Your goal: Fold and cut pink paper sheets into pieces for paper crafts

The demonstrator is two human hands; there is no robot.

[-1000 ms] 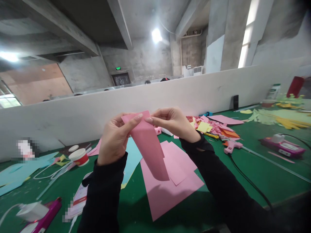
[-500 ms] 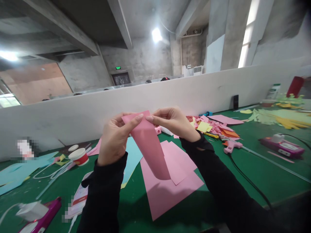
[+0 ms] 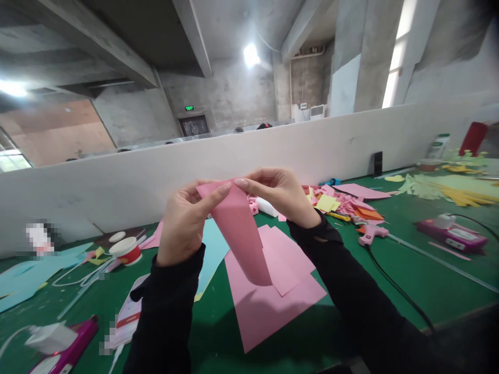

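Note:
A strip of pink paper [image 3: 241, 239] hangs in the air between my hands, its lower end curling toward me. My left hand [image 3: 187, 215] pinches its upper left corner, thumb in front and fingers behind. At the upper right corner my right hand [image 3: 275, 192] pinches the same strip between thumb and fingers. Beneath it, several pink sheets [image 3: 268, 317] lie overlapping on the green table, and a light blue sheet [image 3: 212, 254] sits partly behind my left hand.
A pink glue gun [image 3: 372, 234] with a black cord lies right, near a heap of paper scraps [image 3: 351, 202]. Left are a paper cup [image 3: 127, 252], a phone [image 3: 128, 317] and a magenta power strip [image 3: 74, 348]. A white partition [image 3: 117, 192] borders the table's back.
My right hand has risen slightly, and the top edge of the pink strip has folded or tilted a little under its fingers. The left hand has barely moved.

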